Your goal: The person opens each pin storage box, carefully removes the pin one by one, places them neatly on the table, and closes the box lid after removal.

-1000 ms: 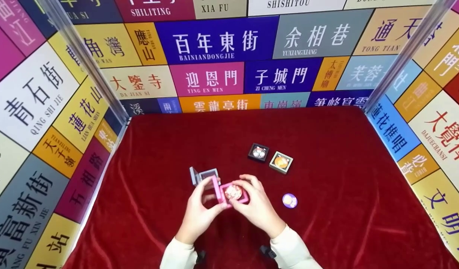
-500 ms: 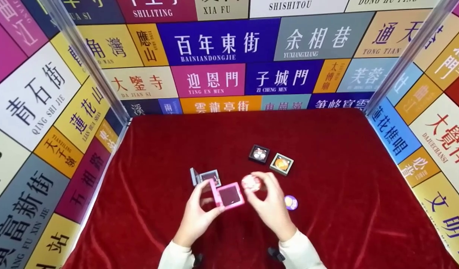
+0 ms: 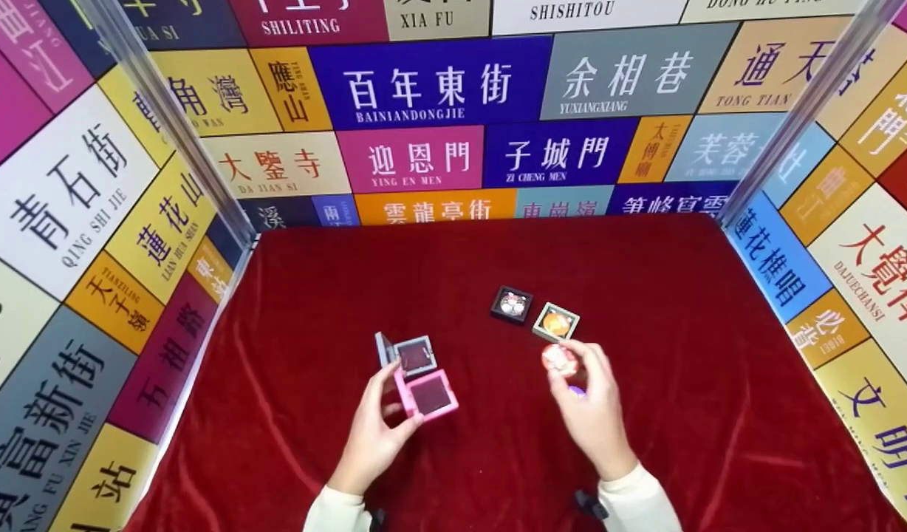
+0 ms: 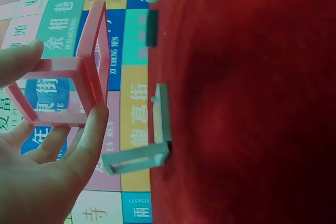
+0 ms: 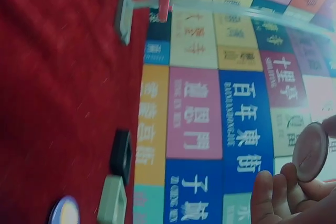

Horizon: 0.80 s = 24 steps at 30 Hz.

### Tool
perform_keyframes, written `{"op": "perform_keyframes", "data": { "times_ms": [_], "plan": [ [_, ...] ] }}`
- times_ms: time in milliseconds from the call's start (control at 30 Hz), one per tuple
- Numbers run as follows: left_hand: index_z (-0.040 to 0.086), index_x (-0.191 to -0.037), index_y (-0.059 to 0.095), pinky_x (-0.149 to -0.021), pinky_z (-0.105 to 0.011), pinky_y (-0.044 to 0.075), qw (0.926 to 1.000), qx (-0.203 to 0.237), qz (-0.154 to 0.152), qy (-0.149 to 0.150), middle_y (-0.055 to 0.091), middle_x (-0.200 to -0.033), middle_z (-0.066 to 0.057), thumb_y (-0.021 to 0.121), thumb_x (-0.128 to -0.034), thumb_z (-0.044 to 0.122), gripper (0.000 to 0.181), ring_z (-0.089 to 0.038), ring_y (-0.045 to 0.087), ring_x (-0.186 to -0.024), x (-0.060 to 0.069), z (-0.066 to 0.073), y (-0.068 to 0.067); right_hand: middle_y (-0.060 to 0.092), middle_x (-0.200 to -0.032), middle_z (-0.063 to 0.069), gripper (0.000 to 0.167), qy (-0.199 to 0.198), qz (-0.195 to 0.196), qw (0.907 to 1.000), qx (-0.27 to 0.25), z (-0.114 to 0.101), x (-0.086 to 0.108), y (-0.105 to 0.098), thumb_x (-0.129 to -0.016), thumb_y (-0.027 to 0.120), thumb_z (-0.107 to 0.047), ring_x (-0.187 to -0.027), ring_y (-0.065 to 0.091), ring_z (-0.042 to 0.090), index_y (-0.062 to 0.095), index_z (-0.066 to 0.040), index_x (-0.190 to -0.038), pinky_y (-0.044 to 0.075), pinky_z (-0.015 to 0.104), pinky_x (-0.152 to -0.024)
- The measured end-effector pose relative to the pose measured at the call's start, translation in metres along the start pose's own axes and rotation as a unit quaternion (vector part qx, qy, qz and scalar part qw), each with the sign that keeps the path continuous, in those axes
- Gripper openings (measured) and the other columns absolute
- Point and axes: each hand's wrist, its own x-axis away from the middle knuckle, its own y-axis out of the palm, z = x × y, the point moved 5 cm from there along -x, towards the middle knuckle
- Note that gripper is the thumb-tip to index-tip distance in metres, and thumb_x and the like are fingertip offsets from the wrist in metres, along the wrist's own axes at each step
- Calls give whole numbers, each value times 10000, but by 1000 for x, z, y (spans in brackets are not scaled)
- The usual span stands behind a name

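My left hand holds a pink hinged display box by its raised lid side. The box stands unfolded, with clear film windows in its frames. Between thumb and fingers, my right hand pinches a round red-and-white badge; its plain back faces the right wrist camera. Under that hand lies a purple badge, partly hidden. A grey hinged box, its lid up, stands on the cloth just behind the pink one.
On the red cloth toward the back right stand a black box and an olive-green box, each with a round badge in it. Printed panels enclose the table at the back and sides.
The badge came out of the pink box in my right hand and moved right, over the purple badge. My left hand has shifted slightly left and down with the pink box.
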Motion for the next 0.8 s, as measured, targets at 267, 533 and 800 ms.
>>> {"op": "perform_keyframes", "data": {
  "times_ms": [267,533,800],
  "plan": [
    [126,-1577,471,-997,-478,581,9994,-264,14,-207,501,-1538,-223,831,-830,-162,878,-459,553,-1351,4,-16,-5,630,-1156,109,444,315,84,9929,1148,44,0,-36,-865,913,-44,-1093,528,208,744,5,-1272,512,213,-862],
    [3,-1560,447,-1009,-507,572,9972,-689,32,-274,507,-1509,-247,825,-841,-138,824,-426,578,-1330,4,-23,-6,572,-1106,214,415,685,-758,9679,2296,97,7,-59,-894,873,-78,-1051,511,462,721,105,-1234,422,558,-927],
    [-9,-1546,456,-1023,-563,556,9949,-955,42,-313,511,-1471,-234,839,-836,-131,816,-427,594,-1328,3,-29,-5,613,-1117,244,426,1157,-1473,9437,2728,125,15,-65,-900,851,-108,-1041,547,503,724,138,-1224,452,593,-924]
  ]
}}
